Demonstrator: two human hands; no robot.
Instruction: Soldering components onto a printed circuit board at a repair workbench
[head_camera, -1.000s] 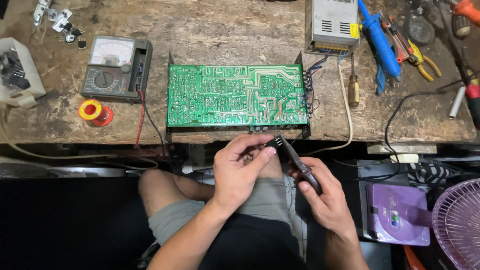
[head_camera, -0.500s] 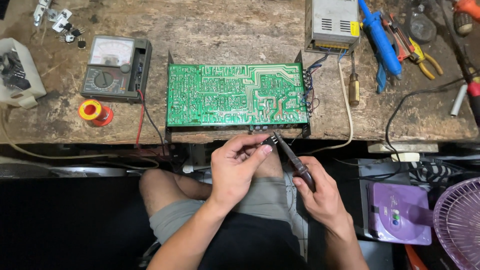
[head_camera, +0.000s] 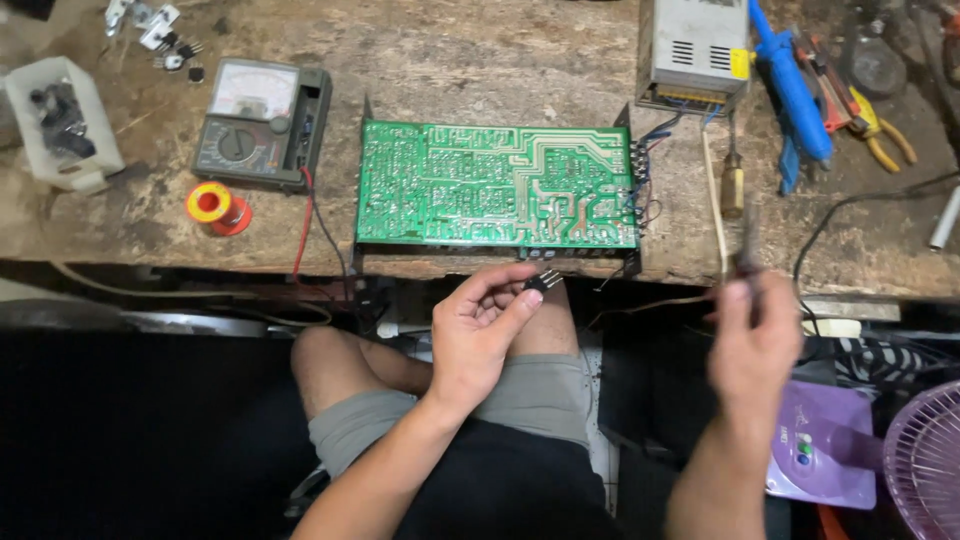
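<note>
The right hand (head_camera: 755, 340) has swung away from the left hand (head_camera: 480, 335) toward three o'clock, blurred, closed round a dark slim tool (head_camera: 748, 245) it earlier held against the part. The left hand pinches a small black component (head_camera: 545, 281) between thumb and forefinger, just below the bench edge (head_camera: 150, 250), at six o'clock from the green circuit board (head_camera: 497, 186). The multimeter (head_camera: 262, 122) sits at nine o'clock of the board, the solder spool (head_camera: 212, 206) below it; a metal power supply (head_camera: 697, 48) and blue tool (head_camera: 790, 85) lie toward one o'clock.

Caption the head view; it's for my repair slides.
Left hand pinches a small black part below a green circuit board; blurred right hand lifts a thin tool.
</note>
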